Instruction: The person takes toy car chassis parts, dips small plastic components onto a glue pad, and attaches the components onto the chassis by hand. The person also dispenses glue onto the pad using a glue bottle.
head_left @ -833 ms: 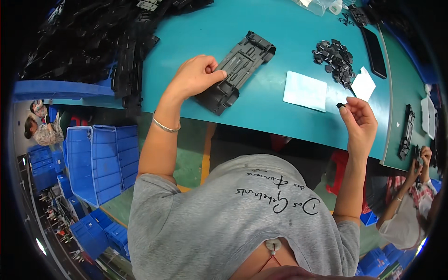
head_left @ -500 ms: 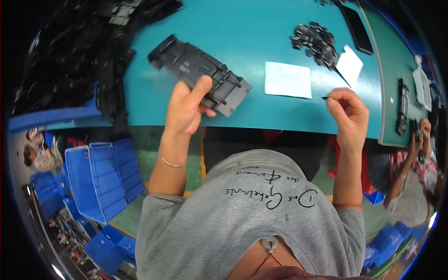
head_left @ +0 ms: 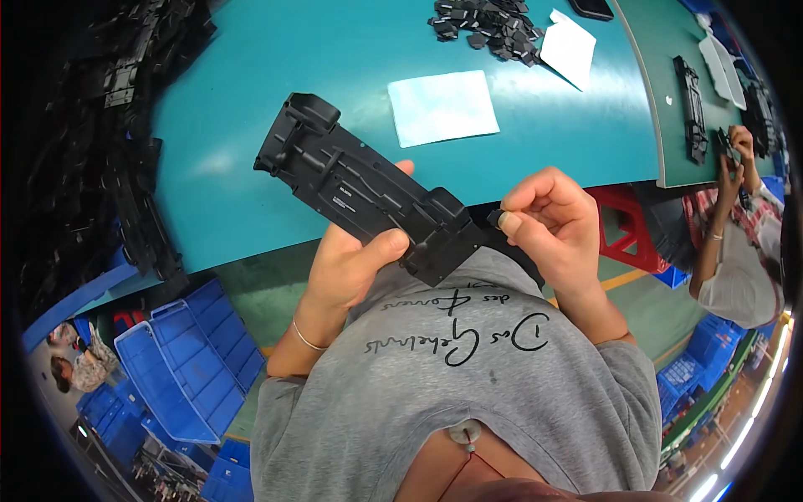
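A long black plastic toy-car chassis (head_left: 355, 188) hangs tilted over the table's near edge, in front of my chest. My left hand (head_left: 347, 263) grips its near side, thumb on top and fingers underneath. Beside the right end of the chassis, my right hand (head_left: 556, 234) is closed in a pinch on a small black plastic piece (head_left: 493, 218). That piece is very near the chassis end; whether the two touch I cannot tell. Thumb and fingertips cover much of it.
On the teal table (head_left: 234, 75) lie a pale sheet (head_left: 443, 107), a heap of small black pieces (head_left: 502, 29), white paper (head_left: 569, 50) and a black phone (head_left: 592, 8). Black parts (head_left: 109, 125) pile up at left. Blue crates (head_left: 188, 360) stand below. Another person's hands (head_left: 738, 151) work at right.
The chassis has come nearer my body and now shows its face plainly. My right hand has moved left and closer with the small piece, up to the chassis end. The view has shifted.
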A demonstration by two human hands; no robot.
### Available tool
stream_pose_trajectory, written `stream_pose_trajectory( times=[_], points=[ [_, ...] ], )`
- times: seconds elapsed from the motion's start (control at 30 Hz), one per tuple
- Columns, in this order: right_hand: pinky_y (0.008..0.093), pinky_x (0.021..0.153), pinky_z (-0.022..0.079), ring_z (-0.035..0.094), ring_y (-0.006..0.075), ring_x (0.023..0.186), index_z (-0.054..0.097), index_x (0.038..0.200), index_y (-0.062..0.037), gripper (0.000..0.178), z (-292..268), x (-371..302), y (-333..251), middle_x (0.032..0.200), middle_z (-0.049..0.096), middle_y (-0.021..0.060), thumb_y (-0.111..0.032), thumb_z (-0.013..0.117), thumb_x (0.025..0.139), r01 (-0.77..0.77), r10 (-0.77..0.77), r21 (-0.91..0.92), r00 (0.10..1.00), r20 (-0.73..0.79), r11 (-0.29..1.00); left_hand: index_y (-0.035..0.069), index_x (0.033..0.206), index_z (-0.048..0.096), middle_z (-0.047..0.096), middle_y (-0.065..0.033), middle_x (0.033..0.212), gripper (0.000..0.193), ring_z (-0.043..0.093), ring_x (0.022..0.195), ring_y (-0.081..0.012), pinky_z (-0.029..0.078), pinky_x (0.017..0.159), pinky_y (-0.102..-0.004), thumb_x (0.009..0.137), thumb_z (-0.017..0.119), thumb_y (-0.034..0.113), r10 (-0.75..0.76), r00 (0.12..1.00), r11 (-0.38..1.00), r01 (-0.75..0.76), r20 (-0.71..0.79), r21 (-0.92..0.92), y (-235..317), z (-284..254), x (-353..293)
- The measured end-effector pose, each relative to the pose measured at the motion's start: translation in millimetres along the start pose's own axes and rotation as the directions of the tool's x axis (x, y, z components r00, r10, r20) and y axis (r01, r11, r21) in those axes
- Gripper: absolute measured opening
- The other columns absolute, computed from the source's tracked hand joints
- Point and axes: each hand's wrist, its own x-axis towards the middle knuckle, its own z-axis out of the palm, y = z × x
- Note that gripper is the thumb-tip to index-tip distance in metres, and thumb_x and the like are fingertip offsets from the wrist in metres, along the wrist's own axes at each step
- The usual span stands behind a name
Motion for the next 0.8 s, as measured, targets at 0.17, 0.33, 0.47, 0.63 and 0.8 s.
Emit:
stream_pose_trajectory(
  times=[0.17,0.33,0.47,0.63,0.8],
  points=[
    [0.0152,0.055,0.041,0.051,0.0014,0.063,0.052,0.096,0.0004,0.022,2.2,0.7,8.3,0.072,0.056,-0.0002,0.007,0.06,0.076,-0.024,0.02,-0.052,0.997,-0.071,0.998,-0.002,0.138,0.029,0.052,-0.0095,0.121,0.055,0.052,0.106,-0.0154,0.043,0.09,-0.0303,0.089,0.052,0.012,-0.162,0.987,0.975,0.164,0.026,-0.152,0.5,0.6,-0.3],
    [0.0153,0.051,0.038,0.048,0.0001,0.059,0.048,0.091,-0.0021,0.022,10.2,7.9,13.5,0.07,0.054,-0.0014,0.006,0.061,0.075,-0.062,0.052,-0.082,0.992,-0.119,0.995,-0.004,0.134,0.034,0.047,-0.0109,0.127,0.049,0.047,0.112,-0.0151,0.037,0.095,-0.0303,0.09,0.049,0.009,0.153,0.987,0.954,-0.16,0.046,0.252,-10.2,-8.1,5.4],
    [0.0155,0.048,0.033,0.04,-0.0013,0.055,0.042,0.081,-0.0057,0.023,13.7,13.6,22.1,0.067,0.048,-0.004,0.007,0.06,0.073,-0.048,0.038,-0.082,0.992,-0.122,0.995,-0.006,0.122,0.048,0.053,-0.0124,0.121,0.037,0.051,0.105,-0.0162,0.04,0.091,-0.0307,0.087,0.051,0.006,0.296,0.954,0.826,-0.276,0.038,0.492,-15.0,0.9,2.6],
    [0.0159,0.046,0.029,0.035,-0.0019,0.053,0.04,0.076,-0.0071,0.025,13.7,16.5,26.0,0.065,0.044,-0.0055,0.007,0.06,0.072,-0.053,0.041,-0.087,0.99,-0.131,0.995,-0.004,0.109,0.056,0.059,-0.0074,0.102,0.025,0.055,0.09,-0.0147,0.044,0.079,-0.0285,0.086,0.052,0.006,0.24,0.971,0.844,-0.201,-0.015,0.498,-14.8,-5.2,-3.3],
    [0.0164,0.05,0.033,0.042,0.0002,0.057,0.038,0.078,-0.0082,0.028,13.0,20.1,25.8,0.067,0.048,-0.0028,0.011,0.058,0.073,-0.078,0.067,-0.108,0.992,-0.106,0.991,-0.002,0.098,0.06,0.061,-0.0049,0.09,0.016,0.055,0.078,-0.0134,0.045,0.069,-0.0269,0.086,0.053,0.006,0.228,0.974,0.82,-0.191,-0.002,0.539,-16.4,-6.7,-0.1]
  ],
)
